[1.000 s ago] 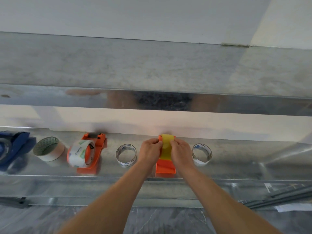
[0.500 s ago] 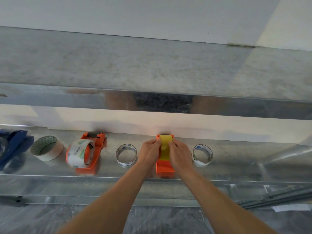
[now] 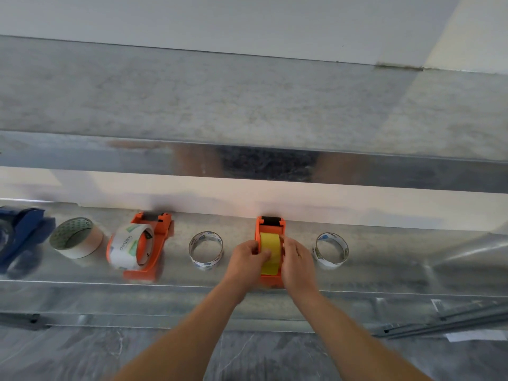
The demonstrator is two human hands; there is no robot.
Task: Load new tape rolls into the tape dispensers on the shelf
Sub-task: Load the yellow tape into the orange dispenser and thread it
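Observation:
An orange tape dispenser (image 3: pixel 270 225) stands on the metal shelf (image 3: pixel 384 273) in the middle, with a yellow tape roll (image 3: pixel 270 244) seated inside it. My left hand (image 3: pixel 244 261) grips the roll and dispenser from the left, its thumb lying on the yellow tape. My right hand (image 3: pixel 297 261) grips the right side of the roll, fingers curled at its edge. A second orange dispenser (image 3: pixel 154 243) to the left carries a clear printed roll (image 3: pixel 129 250).
Two thin clear rolls lie flat on the shelf, one (image 3: pixel 205 250) left of my hands and one (image 3: pixel 331 250) to the right. A cream-coloured roll (image 3: pixel 75 237) and a blue dispenser (image 3: pixel 19 232) sit at the far left. An upper shelf (image 3: pixel 247 105) overhangs.
The yellow roll has dropped lower into the orange dispenser, and the black roller at its far end now shows. Both hands slid back toward me along the roll.

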